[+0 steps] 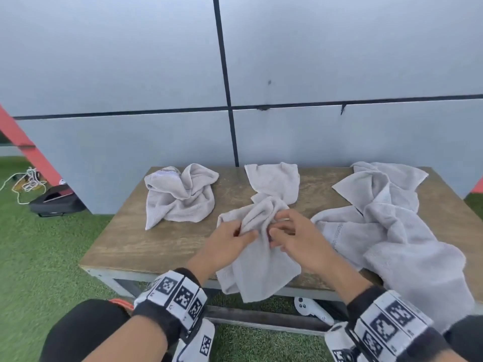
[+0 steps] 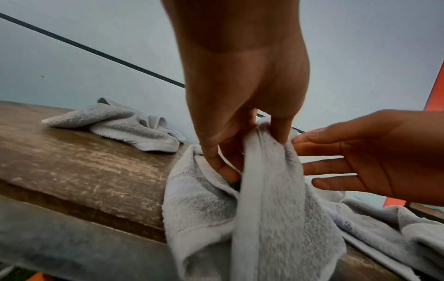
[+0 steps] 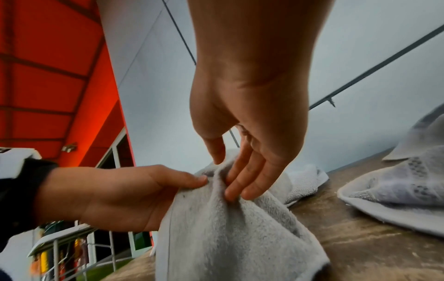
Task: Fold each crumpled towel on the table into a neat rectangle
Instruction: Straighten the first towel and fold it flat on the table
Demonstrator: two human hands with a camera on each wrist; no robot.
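Note:
A grey towel (image 1: 261, 267) lies bunched across the middle of the wooden table (image 1: 146, 246), its near end hanging over the front edge. My left hand (image 1: 245, 235) pinches a raised fold of it between thumb and fingers, plain in the left wrist view (image 2: 250, 152). My right hand (image 1: 282, 231) is just right of that fold, its straight fingers (image 3: 238, 182) touching the cloth (image 3: 228, 237). A second crumpled towel (image 1: 180, 197) sits at the back left. A larger heap of grey towels (image 1: 392, 231) covers the right side and spills over the front.
A grey panelled wall (image 1: 339, 61) stands right behind the table. On the artificial grass lie a black case (image 1: 56, 202) and a white cord (image 1: 28, 181) at the left. A white controller (image 1: 311, 309) rests under the table's front rail.

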